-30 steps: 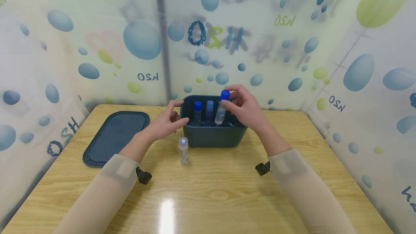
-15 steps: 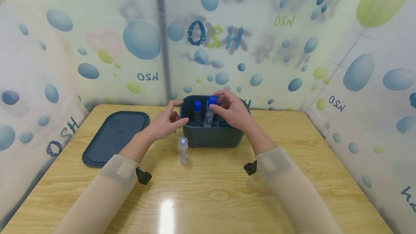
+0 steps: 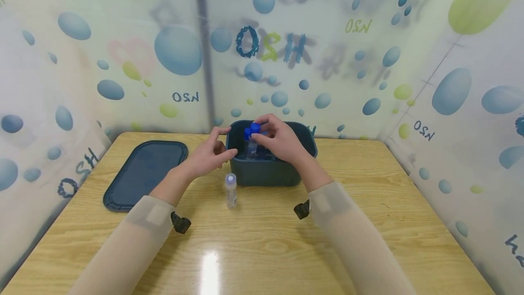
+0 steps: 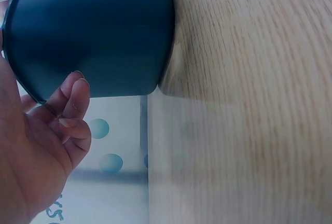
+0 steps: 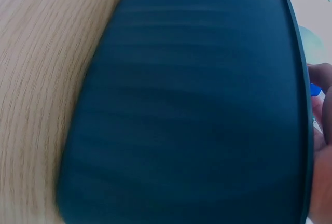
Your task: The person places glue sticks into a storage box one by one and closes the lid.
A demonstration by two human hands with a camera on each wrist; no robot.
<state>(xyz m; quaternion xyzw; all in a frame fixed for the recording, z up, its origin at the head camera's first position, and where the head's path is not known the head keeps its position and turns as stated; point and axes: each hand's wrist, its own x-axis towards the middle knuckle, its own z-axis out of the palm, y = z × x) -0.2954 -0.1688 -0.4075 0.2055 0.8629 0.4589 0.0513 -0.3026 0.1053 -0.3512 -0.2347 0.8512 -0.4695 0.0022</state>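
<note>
In the head view a dark blue bin [image 3: 268, 173] stands at the back of the table. My right hand [image 3: 282, 140] reaches over its rim and pinches a small clear bottle [image 3: 253, 147] by its blue cap, tilted slightly, inside the bin's left part. Right beside it another blue-capped bottle [image 3: 247, 134] stands in the bin, partly covered. My left hand [image 3: 207, 155] holds the bin's left end, index finger and thumb at the rim; the left wrist view shows its other fingers curled by the end wall. A clear bottle [image 3: 231, 191] with a whitish cap stands upright before the bin.
A flat dark blue lid [image 3: 145, 174] lies on the wooden table [image 3: 262, 240], left of my left hand. A patterned curtain [image 3: 327, 49] rises directly behind the bin and along both sides.
My right hand has moved left across the bin with the bottle, lowering it beside the leftmost blue-capped one. My left hand, the front bottle and the lid have stayed in place.
</note>
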